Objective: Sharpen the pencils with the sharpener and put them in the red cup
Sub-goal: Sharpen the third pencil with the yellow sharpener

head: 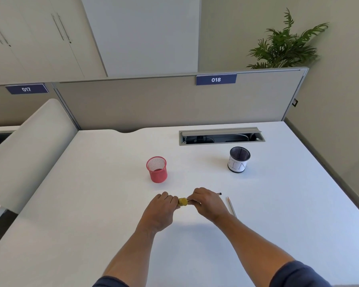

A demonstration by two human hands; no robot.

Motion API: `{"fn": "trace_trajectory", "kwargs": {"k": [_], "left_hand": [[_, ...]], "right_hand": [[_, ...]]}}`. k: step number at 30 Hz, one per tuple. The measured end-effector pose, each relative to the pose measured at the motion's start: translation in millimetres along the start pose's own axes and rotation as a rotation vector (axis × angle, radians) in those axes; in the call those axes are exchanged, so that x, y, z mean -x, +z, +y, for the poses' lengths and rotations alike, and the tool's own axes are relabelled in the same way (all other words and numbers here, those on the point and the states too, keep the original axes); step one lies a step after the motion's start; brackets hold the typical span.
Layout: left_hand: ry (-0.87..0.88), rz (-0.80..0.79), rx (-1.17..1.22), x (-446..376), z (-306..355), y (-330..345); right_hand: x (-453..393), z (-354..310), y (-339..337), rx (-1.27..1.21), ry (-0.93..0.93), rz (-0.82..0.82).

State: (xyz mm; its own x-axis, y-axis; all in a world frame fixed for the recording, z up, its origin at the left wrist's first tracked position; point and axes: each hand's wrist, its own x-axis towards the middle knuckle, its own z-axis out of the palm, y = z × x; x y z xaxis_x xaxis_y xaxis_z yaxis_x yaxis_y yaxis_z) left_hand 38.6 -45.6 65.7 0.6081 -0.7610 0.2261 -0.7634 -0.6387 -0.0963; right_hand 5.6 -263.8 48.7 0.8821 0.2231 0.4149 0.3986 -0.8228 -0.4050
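My left hand (163, 206) grips a small yellow sharpener (182, 201) just above the white desk. My right hand (208, 203) holds a dark pencil (219, 194) whose tip end goes into the sharpener; only its far end sticks out past my fingers. A second, pale pencil (231, 206) lies on the desk just right of my right hand, point facing away from me. The red mesh cup (157, 169) stands upright behind my hands, a little to the left, with nothing seen inside it.
A black mesh cup with a white paper label (238, 160) stands at the back right. An open cable slot (222, 136) cuts the white desk (91, 204) near the partition wall (153, 104). A rounded white divider (29, 154) borders the left side.
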Motion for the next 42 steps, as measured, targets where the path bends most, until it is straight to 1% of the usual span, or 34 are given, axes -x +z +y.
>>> {"fn": "trace_trajectory", "kwargs": {"k": [12, 21, 24, 28, 32, 34, 36, 42], "left_hand": [[0.000, -0.015, 0.002, -2.0, -1.3, -1.8], [-0.008, -0.032, 0.005, -3.3, -3.3, -1.0], [-0.006, -0.050, 0.014, -4.0, -2.9, -3.2], [0.008, -0.091, 0.001, -6.8, -2.6, -6.9], [0.024, -0.121, -0.020, -4.6, -1.5, -5.8], [0.032, -0.125, -0.032, -3.9, -0.2, -4.8], [0.040, -0.122, -0.033, -3.8, 0.6, -4.5], [0.042, -0.133, -0.031, -2.5, 1.3, -6.7]], "right_hand": [[-2.4, 0.0, 1.0, 0.006, -0.043, 0.031], [-4.4, -2.0, 0.8, 0.030, -0.030, 0.029], [-3.9, -3.9, 1.1, 0.055, 0.028, -0.050], [-7.9, -19.4, -10.3, 0.048, 0.248, -0.279], [-13.5, -20.6, -12.6, -0.151, 0.448, -0.445], [-14.1, -17.8, -10.7, -0.264, 0.521, -0.482], [-12.5, -15.5, -7.8, -0.316, 0.559, -0.493], [-6.9, -14.9, -5.4, -0.382, 0.576, -0.460]]}}
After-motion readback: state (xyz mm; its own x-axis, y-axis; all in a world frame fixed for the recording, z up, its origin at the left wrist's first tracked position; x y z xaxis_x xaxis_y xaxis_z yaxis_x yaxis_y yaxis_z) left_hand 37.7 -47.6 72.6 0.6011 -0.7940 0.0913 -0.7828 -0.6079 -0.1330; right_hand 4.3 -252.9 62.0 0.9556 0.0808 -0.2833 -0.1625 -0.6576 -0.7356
